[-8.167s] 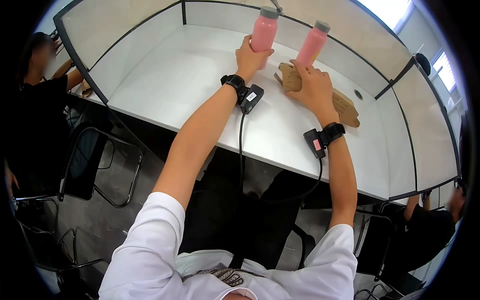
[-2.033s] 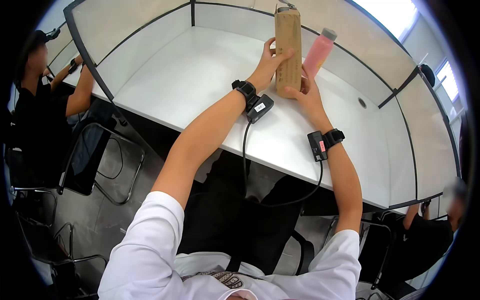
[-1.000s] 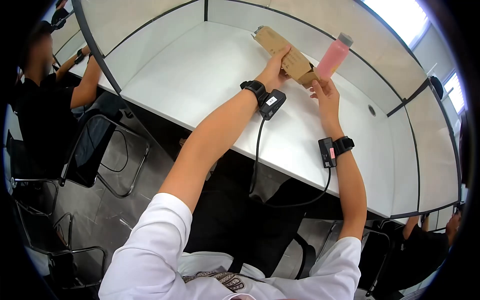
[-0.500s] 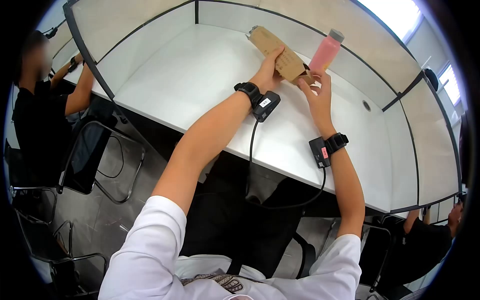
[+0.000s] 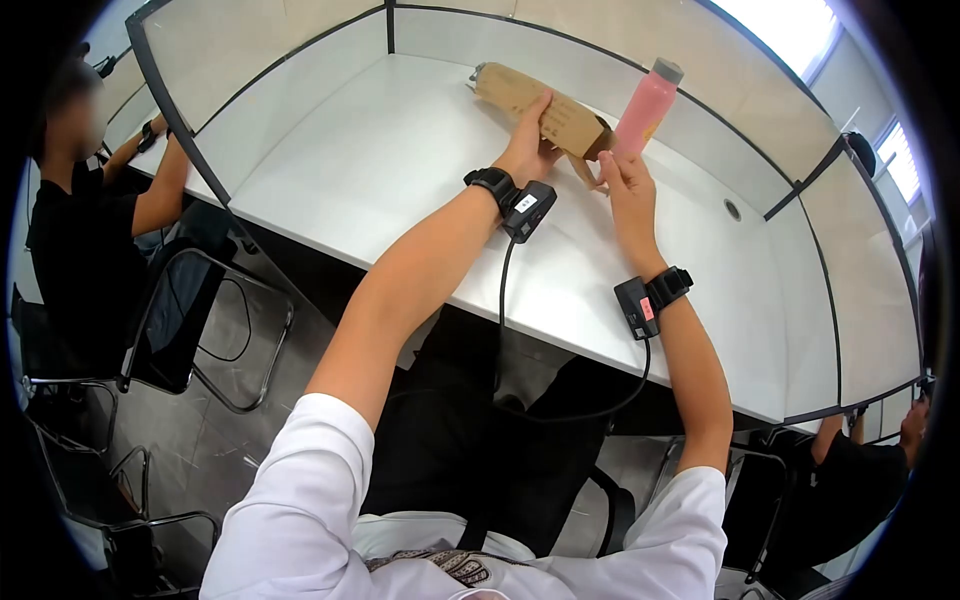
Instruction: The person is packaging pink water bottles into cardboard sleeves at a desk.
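Note:
A long brown cardboard box (image 5: 525, 97) is held above the white desk (image 5: 350, 150), its right end open and dark inside. My left hand (image 5: 532, 140) is wrapped round its near side, thumb on top. At the open end, my right hand (image 5: 627, 180) pinches a cardboard flap between thumb and fingers. Just behind the right hand stands a pink bottle (image 5: 643, 112) with a grey lid. Both wrists wear black straps with small cabled devices.
Low partition panels (image 5: 590, 60) enclose the desk. A round cable hole (image 5: 733, 210) is at the right. One person (image 5: 80, 230) sits at the left, another (image 5: 850, 490) at the lower right. Metal-framed chairs (image 5: 190, 320) stand on the floor.
The box has shifted slightly left and lies flatter, and its right end now shows open. My right hand has moved a little down, with the flap bent downward.

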`<state>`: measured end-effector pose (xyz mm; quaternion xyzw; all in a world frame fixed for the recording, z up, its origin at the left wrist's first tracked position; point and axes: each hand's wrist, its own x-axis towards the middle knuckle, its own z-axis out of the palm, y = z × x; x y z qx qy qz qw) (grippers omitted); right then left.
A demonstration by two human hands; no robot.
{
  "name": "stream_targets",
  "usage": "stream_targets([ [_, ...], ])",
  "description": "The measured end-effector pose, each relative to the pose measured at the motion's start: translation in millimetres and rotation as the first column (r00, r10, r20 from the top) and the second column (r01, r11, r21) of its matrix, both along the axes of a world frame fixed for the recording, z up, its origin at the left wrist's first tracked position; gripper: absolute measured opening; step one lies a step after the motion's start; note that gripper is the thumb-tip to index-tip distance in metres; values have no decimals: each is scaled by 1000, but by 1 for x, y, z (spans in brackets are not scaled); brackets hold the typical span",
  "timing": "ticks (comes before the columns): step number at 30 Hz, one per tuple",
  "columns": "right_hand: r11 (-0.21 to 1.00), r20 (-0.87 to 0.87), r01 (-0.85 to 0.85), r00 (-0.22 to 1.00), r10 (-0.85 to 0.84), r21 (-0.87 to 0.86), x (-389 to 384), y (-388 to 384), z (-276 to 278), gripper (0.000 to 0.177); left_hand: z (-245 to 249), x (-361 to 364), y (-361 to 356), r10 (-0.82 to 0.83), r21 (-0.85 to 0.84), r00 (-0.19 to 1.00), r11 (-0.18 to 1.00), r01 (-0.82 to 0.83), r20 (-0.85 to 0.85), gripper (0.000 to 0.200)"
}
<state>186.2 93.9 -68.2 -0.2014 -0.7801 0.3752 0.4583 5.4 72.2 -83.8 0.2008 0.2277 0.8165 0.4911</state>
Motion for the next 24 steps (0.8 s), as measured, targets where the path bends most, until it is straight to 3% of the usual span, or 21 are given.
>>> stream_targets([
  [4, 996, -72, 39, 996, -45, -86, 0, 3, 2, 28, 6, 3, -3, -9, -21, 1000, 1000, 8, -21, 43],
  [5, 998, -83, 44, 995, -48, -39, -4, 14, -9, 27, 5, 3, -2, -15, -20, 1000, 1000, 14, -27, 42],
  [11, 988, -83, -18, 997, 5, -154, -4, 10, -8, 24, 8, 7, -6, -29, -6, 998, 1000, 29, -57, 42],
  [20, 993, -118, -99, 989, 91, -66, -5, 12, -9, 16, 12, 11, -9, -80, -12, 990, 997, 79, -114, 44],
  [24, 992, -84, -69, 995, 60, -107, -5, 16, -13, 16, 18, 15, -14, -121, -29, 981, 993, 118, -149, 46],
])
